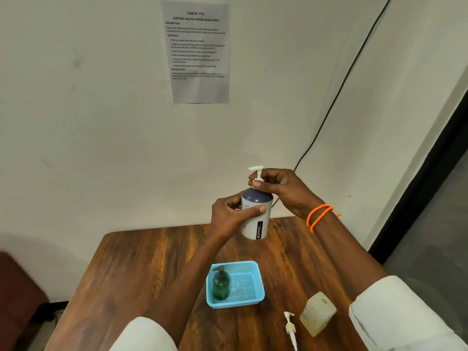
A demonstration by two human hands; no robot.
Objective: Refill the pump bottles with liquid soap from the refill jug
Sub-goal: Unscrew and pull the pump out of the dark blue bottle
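The brown wooden worktop (152, 262) sits against a pale wall, and the things on it are spread out. Near the middle is a light blue plastic mesh basket (249, 267), and a dark green pump bottle (220, 283) stands upright in its left side with its pump on. Near the front right edge is a pale, see-through refill jug (317, 314), seen from above with its round mouth showing. Just beside it on the left, a loose white pump with a long tube (290, 329) lies flat on the wood. Held up in the air, above the far end of the worktop, is a white pump bottle with a dark blue top (256, 216). The left hand (231, 217) has its fingers wrapped tight around the bottle's body. The right hand (281, 190) pinches the collar of the small white pump head (257, 173) with closed fingers. This looks like twisting the pump, either off to open the bottle or on to close it; I cannot tell which. The next move needs a steady bottle and small turns.
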